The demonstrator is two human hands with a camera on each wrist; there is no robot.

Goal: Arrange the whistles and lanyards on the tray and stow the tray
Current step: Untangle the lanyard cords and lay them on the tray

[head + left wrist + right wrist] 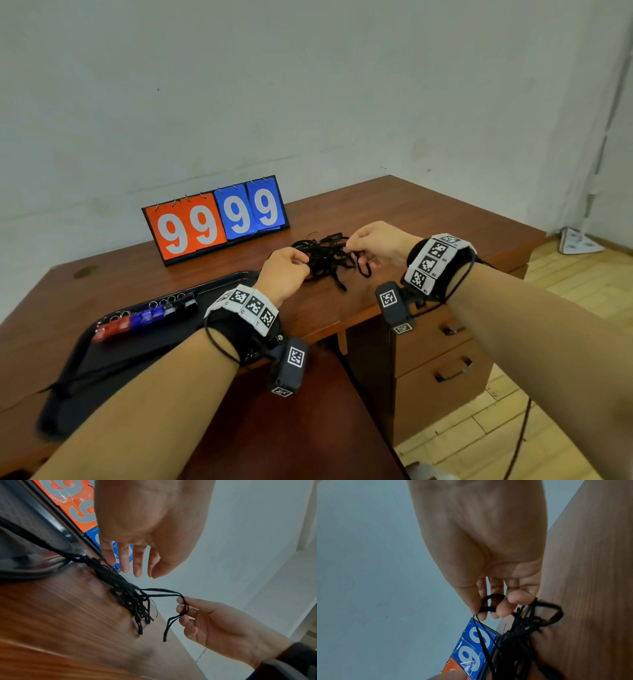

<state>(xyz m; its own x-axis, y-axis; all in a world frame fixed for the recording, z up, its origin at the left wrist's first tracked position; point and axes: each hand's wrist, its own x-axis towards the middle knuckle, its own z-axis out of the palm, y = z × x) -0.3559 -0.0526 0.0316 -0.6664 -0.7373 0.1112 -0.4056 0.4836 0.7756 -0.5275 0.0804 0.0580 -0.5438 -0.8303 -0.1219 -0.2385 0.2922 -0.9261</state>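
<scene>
In the head view the left hand [286, 272] shows only its back, so its fingers and whatever they touch in the tangle of lanyards [325, 258] are hidden. How many lanyards make up the tangle cannot be told; the strands overlap and blur. The whistles [144, 318] on the tray [102, 370] are too small and soft to count surely. The tray's near left corner is crossed by the left forearm. The scoreboard [77, 507] is cut off by the left wrist picture's top edge, and the counter [60, 615] there is smeared.
</scene>
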